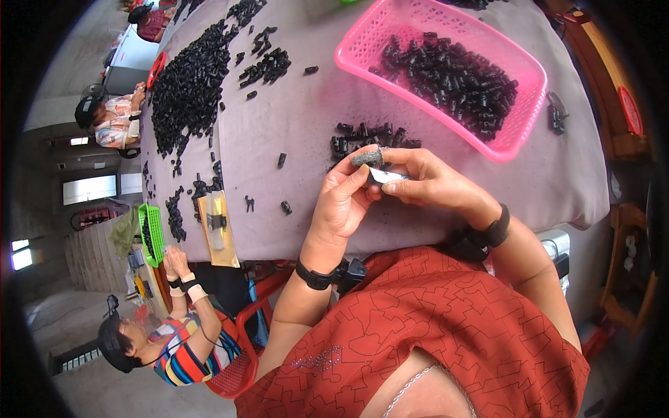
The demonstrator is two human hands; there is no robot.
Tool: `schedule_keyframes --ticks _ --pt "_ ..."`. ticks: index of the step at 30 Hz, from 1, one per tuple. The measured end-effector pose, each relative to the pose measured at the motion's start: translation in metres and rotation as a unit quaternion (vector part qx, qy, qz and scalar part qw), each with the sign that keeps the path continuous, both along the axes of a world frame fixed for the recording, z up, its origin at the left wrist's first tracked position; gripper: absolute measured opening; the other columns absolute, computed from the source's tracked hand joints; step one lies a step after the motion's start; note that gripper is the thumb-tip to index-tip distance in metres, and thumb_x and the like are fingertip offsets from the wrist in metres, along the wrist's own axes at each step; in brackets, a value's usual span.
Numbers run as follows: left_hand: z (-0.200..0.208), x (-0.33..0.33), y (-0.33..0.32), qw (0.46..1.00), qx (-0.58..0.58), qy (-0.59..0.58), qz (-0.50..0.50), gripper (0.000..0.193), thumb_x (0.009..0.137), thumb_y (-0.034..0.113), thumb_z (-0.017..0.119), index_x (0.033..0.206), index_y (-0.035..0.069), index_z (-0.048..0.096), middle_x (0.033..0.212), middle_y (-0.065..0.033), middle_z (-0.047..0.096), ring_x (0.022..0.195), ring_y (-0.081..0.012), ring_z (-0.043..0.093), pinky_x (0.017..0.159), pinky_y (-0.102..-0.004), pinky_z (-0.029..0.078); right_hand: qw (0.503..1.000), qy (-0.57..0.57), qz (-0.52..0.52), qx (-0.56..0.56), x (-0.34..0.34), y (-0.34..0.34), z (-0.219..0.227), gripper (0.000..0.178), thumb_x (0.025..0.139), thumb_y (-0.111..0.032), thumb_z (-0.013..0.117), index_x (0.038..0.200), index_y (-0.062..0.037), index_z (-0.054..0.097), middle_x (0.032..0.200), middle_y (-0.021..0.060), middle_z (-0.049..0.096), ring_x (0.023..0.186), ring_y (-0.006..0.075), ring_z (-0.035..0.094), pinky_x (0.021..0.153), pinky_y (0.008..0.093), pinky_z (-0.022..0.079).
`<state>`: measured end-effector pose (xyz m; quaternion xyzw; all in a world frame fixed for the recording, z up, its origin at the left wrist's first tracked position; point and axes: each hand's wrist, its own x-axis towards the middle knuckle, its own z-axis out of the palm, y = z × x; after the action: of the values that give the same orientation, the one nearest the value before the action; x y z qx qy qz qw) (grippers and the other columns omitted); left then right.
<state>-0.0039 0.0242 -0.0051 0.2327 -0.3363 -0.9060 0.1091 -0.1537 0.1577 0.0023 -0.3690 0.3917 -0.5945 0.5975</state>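
My left hand (346,197) and my right hand (440,180) meet over the near part of the table, both closed. Between my right thumb and fingers is a flat, bright, wedge-shaped blade (390,177), its tip toward the left fingers. Against the fingertips lies a grey, rough, speckled piece (366,159); whether it is held or worn on a finger I cannot tell. The left fingers are pinched, and what they grip is mostly hidden. Just beyond my hands lies a small group of short black cylindrical parts (362,131), with dark crumbs around them.
A pink perforated basket (446,104) holding many black parts stands at the far right. A large heap of black parts (188,90) covers the cloth (279,195) at far left. A yellowish board (224,247) lies left. Co-workers (185,341) sit along the left, one near a green basket (148,233).
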Motion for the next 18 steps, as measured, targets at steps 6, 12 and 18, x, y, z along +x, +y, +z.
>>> schedule_keyframes --ticks 6,12,18 --pt "-0.005 -0.002 -0.006 0.999 -0.033 -0.010 0.013 0.038 0.093 0.012 0.060 0.129 0.005 0.053 0.101 -0.0021 0.062 0.076 -0.0090 0.057 0.068 -0.0223 0.050 0.997 0.007 -0.074 0.017 0.002 -0.001 -0.001 0.039 0.095 -0.026 0.058 0.128 -0.0051 0.054 0.086 -0.0049 0.060 0.062 0.0013 0.044 0.050 0.0172 0.036" --pt "0.003 -0.009 -0.005 0.999 -0.040 -0.017 -0.006 0.040 0.092 0.011 0.060 0.130 0.005 0.051 0.100 -0.0030 0.063 0.077 -0.0103 0.060 0.068 -0.0238 0.052 0.997 -0.003 -0.081 0.006 -0.001 0.001 -0.004 0.030 0.095 -0.027 0.059 0.117 -0.0056 0.058 0.084 -0.0052 0.060 0.061 0.0016 0.044 0.049 0.0175 0.036" --pt "0.010 -0.017 -0.001 0.999 -0.035 -0.028 -0.012 0.039 0.091 0.007 0.061 0.129 0.004 0.052 0.098 -0.0048 0.064 0.080 -0.0135 0.063 0.072 -0.0266 0.057 0.994 0.003 -0.111 -0.002 0.000 0.002 -0.006 0.029 0.096 -0.030 0.057 0.113 -0.0064 0.059 0.071 -0.0056 0.051 0.059 0.0019 0.043 0.048 0.0183 0.035"
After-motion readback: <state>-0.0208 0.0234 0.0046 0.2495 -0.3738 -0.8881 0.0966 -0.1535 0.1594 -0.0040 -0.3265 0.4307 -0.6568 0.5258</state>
